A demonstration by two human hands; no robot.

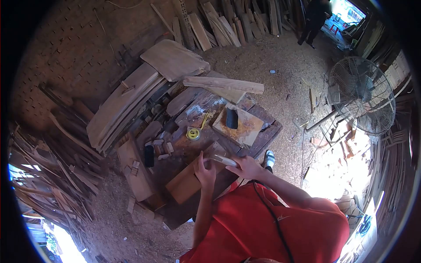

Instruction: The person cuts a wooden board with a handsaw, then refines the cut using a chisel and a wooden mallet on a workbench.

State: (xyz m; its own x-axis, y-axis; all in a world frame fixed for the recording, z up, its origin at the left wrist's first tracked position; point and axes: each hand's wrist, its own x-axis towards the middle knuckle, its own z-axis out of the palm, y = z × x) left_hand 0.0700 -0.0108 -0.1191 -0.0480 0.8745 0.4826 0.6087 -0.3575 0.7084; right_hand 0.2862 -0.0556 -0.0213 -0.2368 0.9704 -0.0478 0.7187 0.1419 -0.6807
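My right hand (246, 167) is wrapped round a pale, narrow tool (226, 161) that points left toward my other hand. My left hand (205, 170) is just left of the tool's tip, above a smooth brown board (184, 183), with its fingers drawn together; what they hold, if anything, is too small to tell. The board lies on the dark workbench (180, 215). Farther back on the bench are a yellow tape measure (193, 133) and a square wooden piece (250, 131) with a dark block (231, 119) on it.
Curved planks (123, 103) are stacked at the bench's back left. A long board (223, 83) lies across the back. At the right stands a large fan (362, 94). A person (315, 19) stands at the far back right. Timber leans along the walls.
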